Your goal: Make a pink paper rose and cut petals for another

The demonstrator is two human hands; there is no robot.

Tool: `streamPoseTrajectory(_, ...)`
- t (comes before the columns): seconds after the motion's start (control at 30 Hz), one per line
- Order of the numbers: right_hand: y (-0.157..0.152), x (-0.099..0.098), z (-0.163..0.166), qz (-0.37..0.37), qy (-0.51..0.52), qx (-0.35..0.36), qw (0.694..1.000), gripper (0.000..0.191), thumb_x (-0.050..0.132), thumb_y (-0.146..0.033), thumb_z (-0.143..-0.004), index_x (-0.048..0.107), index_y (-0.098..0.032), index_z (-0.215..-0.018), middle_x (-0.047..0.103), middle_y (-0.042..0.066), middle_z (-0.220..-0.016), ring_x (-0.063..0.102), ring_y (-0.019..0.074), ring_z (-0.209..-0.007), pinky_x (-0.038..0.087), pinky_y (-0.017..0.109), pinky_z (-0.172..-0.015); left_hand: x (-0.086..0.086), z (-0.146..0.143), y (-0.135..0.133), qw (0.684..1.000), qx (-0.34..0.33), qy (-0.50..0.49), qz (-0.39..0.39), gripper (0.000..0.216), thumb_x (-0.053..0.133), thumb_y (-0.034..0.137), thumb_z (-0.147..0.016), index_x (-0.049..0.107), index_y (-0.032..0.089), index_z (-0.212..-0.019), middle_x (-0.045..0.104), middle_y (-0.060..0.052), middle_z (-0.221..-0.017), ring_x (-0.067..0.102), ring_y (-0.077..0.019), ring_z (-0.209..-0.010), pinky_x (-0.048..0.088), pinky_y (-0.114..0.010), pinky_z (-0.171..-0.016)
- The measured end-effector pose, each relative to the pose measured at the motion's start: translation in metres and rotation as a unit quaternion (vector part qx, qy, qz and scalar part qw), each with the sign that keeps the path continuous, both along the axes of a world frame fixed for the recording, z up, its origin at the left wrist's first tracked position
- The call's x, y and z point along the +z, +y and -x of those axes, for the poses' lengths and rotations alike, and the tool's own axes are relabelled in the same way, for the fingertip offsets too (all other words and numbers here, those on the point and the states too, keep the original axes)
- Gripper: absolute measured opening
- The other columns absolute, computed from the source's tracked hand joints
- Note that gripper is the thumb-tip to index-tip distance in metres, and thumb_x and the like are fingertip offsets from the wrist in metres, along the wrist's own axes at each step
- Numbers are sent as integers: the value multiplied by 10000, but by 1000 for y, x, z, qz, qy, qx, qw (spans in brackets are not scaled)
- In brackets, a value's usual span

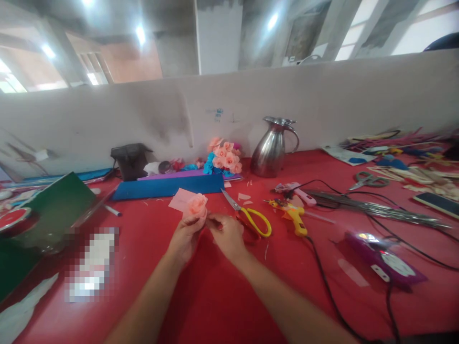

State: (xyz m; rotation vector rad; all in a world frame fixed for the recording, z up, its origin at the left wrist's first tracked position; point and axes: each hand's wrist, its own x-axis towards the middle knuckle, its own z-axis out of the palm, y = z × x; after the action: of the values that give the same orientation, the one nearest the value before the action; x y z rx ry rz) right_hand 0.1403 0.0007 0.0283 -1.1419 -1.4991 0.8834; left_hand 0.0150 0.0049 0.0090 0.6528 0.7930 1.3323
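Note:
My left hand [185, 235] is closed around the base of a small pink paper rose [197, 205], held just above the red table [215, 296]. Close beside it on the right, my right hand [226, 232] pinches at the rose's base with its fingers together. A loose pink paper piece [179, 198] lies just behind the rose. Yellow-handled scissors [249, 215] lie right of my right hand.
A yellow glue gun [292, 212] with cords, a steel jug [270, 148], a bunch of finished paper roses [225, 156], a blue paper roll [167, 186], wire stems [376, 208], a green board [46, 215], a purple device [385, 260] and grey scissors [367, 179] lie about.

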Motion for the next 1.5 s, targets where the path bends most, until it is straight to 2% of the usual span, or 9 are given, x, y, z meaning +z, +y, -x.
streamPoseTrajectory(0.13, 3, -1, -1, 55, 116, -5, 992, 81, 626, -253, -706, 659, -227, -775, 682, 28, -819, 602, 183, -737, 460, 309, -708, 0, -1, 1, 998, 31, 59, -18, 128, 765, 263, -619, 718, 173, -697, 710, -32, -748, 628, -136, -735, 461, -252, -778)
streamPoseTrajectory(0.27, 6, 4, -3, 173, 281, 51, 943, 172, 663, -309, -671, 663, -202, -805, 666, 25, -819, 586, 167, -753, 455, 300, -735, -5, -3, 2, 994, 15, 102, -47, 183, 744, 262, -641, 735, 166, -797, 722, -45, -790, 637, -170, -802, 457, -283, -806)
streamPoseTrajectory(0.4, 8, 5, -6, 237, 338, 79, 907, 127, 693, -241, -615, 654, -194, -726, 639, -8, -713, 577, 148, -715, 434, 293, -747, -8, -6, 0, 989, 2, 132, -70, 243, 713, 265, -676, 729, 152, -891, 724, -70, -865, 637, -201, -851, 450, -330, -843)
streamPoseTrajectory(0.57, 12, 3, -10, 233, 353, 104, 900, 74, 679, -221, -617, 620, -186, -647, 620, -27, -662, 559, 122, -659, 411, 270, -709, -8, -4, 1, 986, 1, 158, -60, 239, 711, 276, -675, 730, 144, -873, 724, -75, -862, 635, -208, -864, 440, -338, -864)
streamPoseTrajectory(0.73, 15, 7, -14, 242, 364, 122, 891, 85, 626, -234, -606, 561, -183, -587, 567, -43, -561, 452, 86, -507, 338, 239, -547, -9, -3, 3, 985, 13, 164, -47, 192, 736, 288, -641, 735, 151, -775, 722, -58, -780, 632, -189, -796, 443, -309, -822)
streamPoseTrajectory(0.9, 14, 8, -14, 270, 310, 104, 906, 86, 573, -251, -628, 562, -178, -584, 499, -54, -481, 391, 75, -450, 242, 232, -470, -9, -3, 3, 981, 3, 179, -71, 194, 700, 295, -690, 736, 148, -813, 723, -64, -815, 633, -193, -826, 432, -308, -836)
streamPoseTrajectory(1.07, 14, 5, -14, 263, 302, 141, 906, 106, 635, -229, -614, 558, -167, -576, 437, -75, -453, 321, 51, -422, 189, 226, -449, -10, -3, 2, 982, -11, 171, -83, 217, 689, 289, -706, 731, 138, -856, 720, -71, -822, 636, -203, -828, 443, -323, -827)
streamPoseTrajectory(1.27, 14, 7, -15, 272, 318, 131, 899, 68, 601, -229, -638, 550, -184, -634, 483, -68, -496, 364, 57, -432, 192, 216, -444, -8, -4, 1, 984, -9, 158, -76, 184, 692, 276, -702, 729, 152, -832, 720, -59, -823, 637, -192, -823, 442, -312, -834)
streamPoseTrajectory(1.5, 14, 8, -13, 280, 291, 131, 905, 147, 651, -267, -610, 553, -166, -569, 431, -70, -452, 300, 48, -416, 153, 221, -435, -12, -3, 2, 983, -12, 160, -90, 188, 676, 256, -726, 727, 147, -871, 719, -56, -819, 631, -194, -838, 436, -326, -857)
